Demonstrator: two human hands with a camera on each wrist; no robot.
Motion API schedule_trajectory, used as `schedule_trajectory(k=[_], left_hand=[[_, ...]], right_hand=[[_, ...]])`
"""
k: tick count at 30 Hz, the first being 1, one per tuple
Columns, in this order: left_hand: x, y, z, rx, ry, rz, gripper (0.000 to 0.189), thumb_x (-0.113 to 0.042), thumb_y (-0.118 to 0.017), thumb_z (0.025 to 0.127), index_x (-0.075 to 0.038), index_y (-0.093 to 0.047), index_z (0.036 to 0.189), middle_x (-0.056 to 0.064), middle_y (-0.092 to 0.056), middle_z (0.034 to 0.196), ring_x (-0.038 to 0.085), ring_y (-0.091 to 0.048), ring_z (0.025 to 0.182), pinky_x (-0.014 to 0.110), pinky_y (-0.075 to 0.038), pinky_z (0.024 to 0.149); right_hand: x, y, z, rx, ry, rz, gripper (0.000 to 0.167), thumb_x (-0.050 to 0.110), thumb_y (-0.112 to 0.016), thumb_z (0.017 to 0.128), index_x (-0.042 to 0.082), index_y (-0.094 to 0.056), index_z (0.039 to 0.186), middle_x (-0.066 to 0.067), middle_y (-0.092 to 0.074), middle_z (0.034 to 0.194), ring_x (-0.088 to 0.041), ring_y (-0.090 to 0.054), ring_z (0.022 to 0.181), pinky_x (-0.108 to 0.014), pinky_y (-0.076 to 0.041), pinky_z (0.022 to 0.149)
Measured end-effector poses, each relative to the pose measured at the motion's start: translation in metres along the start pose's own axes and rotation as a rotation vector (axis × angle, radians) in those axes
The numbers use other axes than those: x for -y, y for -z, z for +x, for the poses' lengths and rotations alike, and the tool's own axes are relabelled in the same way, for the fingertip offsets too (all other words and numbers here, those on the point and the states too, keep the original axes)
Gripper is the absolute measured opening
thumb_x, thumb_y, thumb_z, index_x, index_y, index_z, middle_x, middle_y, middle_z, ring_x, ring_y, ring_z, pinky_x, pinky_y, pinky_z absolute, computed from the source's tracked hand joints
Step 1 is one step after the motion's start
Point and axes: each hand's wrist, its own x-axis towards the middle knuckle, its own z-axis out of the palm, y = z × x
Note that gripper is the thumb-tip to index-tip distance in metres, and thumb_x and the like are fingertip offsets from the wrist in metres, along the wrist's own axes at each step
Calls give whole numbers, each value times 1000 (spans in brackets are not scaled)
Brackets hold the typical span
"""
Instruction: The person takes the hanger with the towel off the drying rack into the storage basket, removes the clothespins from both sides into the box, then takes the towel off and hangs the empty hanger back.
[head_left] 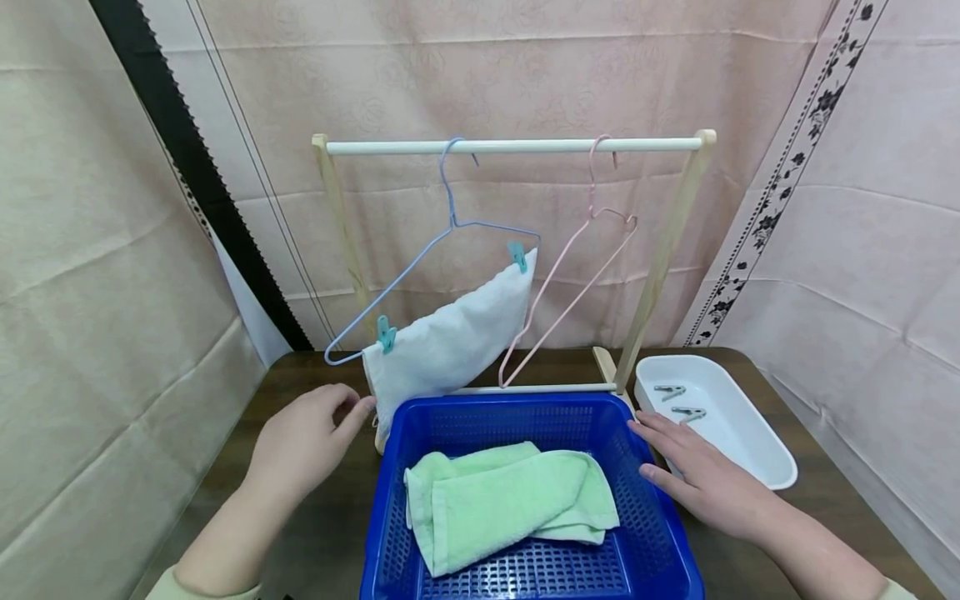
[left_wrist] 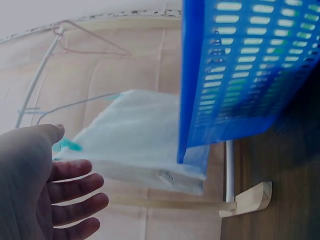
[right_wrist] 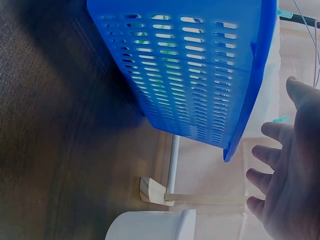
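A white towel (head_left: 457,337) hangs from a blue hanger (head_left: 420,254), fastened by two teal clips (head_left: 386,333). The hanger tilts down to the left. My left hand (head_left: 311,437) is just left of the towel's lower corner, and its fingers (left_wrist: 75,192) are relaxed with nothing in them. My right hand (head_left: 697,475) hovers by the right rim of the blue basket (head_left: 386,500), fingers loosely extended and holding nothing. Inside the basket lies a folded light green towel (head_left: 517,500).
A pink hanger (head_left: 555,267) hangs on the wooden rack (head_left: 517,147) to the right of the blue one. At the right, a white tray (head_left: 738,442) holds two clips (head_left: 688,412). Curtains enclose the dark wooden table (head_left: 330,508).
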Motion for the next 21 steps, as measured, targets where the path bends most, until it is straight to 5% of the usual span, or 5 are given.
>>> schedule_trajectory(k=[4, 8, 14, 21], left_hand=[[7, 7, 3, -38, 65, -22, 50, -61, -43, 97, -17, -66, 102, -3, -61, 79, 16, -53, 66, 33, -43, 55], [12, 14, 5, -107, 94, -61, 54, -63, -38, 98, -15, -60, 107, 0, -59, 82, 18, -53, 70, 32, -41, 57], [11, 24, 10, -146, 62, -89, 54, -56, -36, 101, -9, -58, 119, 4, -63, 95, 19, -56, 77, 34, -44, 61], [0, 36, 20, -163, 20, -79, 50, -52, -38, 102, -9, -56, 121, 5, -64, 92, 19, -54, 69, 33, -42, 55]], right_hand=[[0, 0, 1, 11, -11, 13, 58, 44, -52, 100, 18, -43, 150, -10, -35, 157, -41, -27, 144, -63, -23, 110], [-1, 0, 2, 20, -20, 20, 58, 45, -52, 100, 18, -43, 150, -10, -35, 157, -42, -27, 144, -67, -24, 107], [-1, 0, 2, 19, -18, 18, 58, 44, -52, 100, 17, -43, 150, -9, -35, 157, -41, -26, 144, -66, -24, 108], [-1, 0, 2, 16, -11, 13, 58, 44, -52, 100, 18, -43, 150, -10, -34, 157, -42, -27, 144, -66, -24, 107]])
